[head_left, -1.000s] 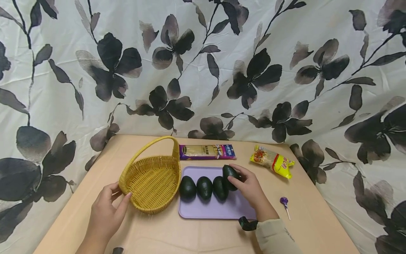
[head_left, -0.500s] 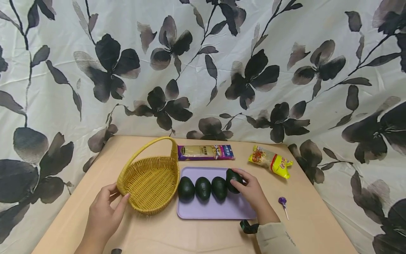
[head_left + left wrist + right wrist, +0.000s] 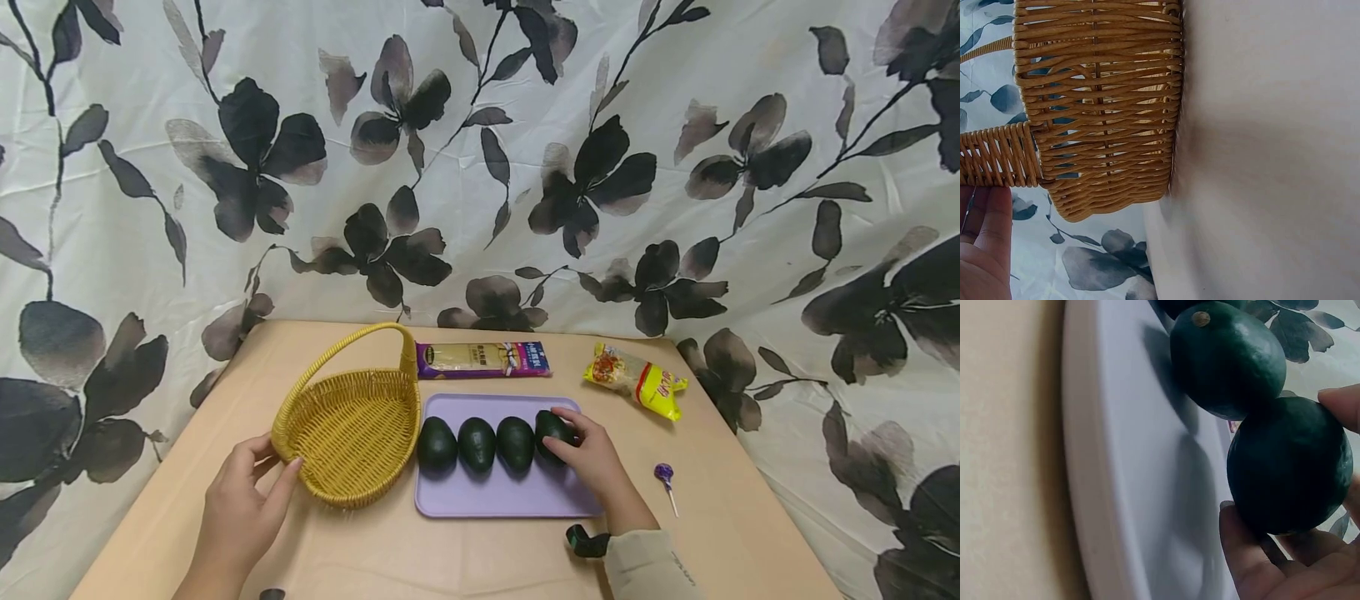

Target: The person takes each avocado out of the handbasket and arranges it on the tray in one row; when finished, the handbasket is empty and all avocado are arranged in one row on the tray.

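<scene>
In the head view my left hand (image 3: 242,504) holds the yellow wicker basket (image 3: 352,437) at its left side, where the handle meets the rim. The left wrist view has the fingers (image 3: 996,219) against the base of the basket's handle (image 3: 997,156). My right hand (image 3: 603,471) grips a dark green avocado (image 3: 550,426) at the right end of a row. Three other avocados (image 3: 477,444) lie beside it on a lilac tray (image 3: 502,502). In the right wrist view, fingers and thumb stand around the gripped avocado (image 3: 1288,465), which touches its neighbour (image 3: 1229,359).
Behind the tray lies a purple packet of noodles (image 3: 483,360). A yellow snack bag (image 3: 637,380) is at the back right, and a purple lollipop (image 3: 664,473) lies right of my right hand. Floral cloth (image 3: 480,167) hangs behind the table (image 3: 420,554).
My right hand has brought its avocado down and slightly right, from overlapping the neighbouring one to the end of the row. My left hand stays on the basket. The head view has shifted slightly.
</scene>
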A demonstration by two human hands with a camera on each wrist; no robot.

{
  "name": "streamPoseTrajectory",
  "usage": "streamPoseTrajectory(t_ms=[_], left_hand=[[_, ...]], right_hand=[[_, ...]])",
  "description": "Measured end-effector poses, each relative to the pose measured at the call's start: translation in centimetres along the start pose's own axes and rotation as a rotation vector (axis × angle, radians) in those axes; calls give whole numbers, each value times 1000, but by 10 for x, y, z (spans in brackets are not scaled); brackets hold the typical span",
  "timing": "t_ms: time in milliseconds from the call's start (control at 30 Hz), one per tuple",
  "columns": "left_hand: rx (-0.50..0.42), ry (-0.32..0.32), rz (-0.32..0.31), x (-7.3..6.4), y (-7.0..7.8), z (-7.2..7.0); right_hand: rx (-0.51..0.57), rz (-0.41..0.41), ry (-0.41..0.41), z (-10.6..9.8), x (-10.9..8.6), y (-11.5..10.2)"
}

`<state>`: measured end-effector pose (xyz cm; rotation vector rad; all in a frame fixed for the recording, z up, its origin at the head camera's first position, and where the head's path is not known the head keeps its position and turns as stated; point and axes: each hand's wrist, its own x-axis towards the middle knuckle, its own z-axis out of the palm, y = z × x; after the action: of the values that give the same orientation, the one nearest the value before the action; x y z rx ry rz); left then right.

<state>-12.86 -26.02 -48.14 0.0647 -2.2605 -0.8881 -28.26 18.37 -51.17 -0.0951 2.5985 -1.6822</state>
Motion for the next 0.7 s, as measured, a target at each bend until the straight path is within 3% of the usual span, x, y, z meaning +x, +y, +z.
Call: streamPoseTrajectory(t_ms=[500,700], left_hand=[[-17,25,39,-1,-3,1],[0,12,10,0,-1,1]], right_hand=[[-13,24,13,6,-3,4],[-28,24,22,7,-4,4]])
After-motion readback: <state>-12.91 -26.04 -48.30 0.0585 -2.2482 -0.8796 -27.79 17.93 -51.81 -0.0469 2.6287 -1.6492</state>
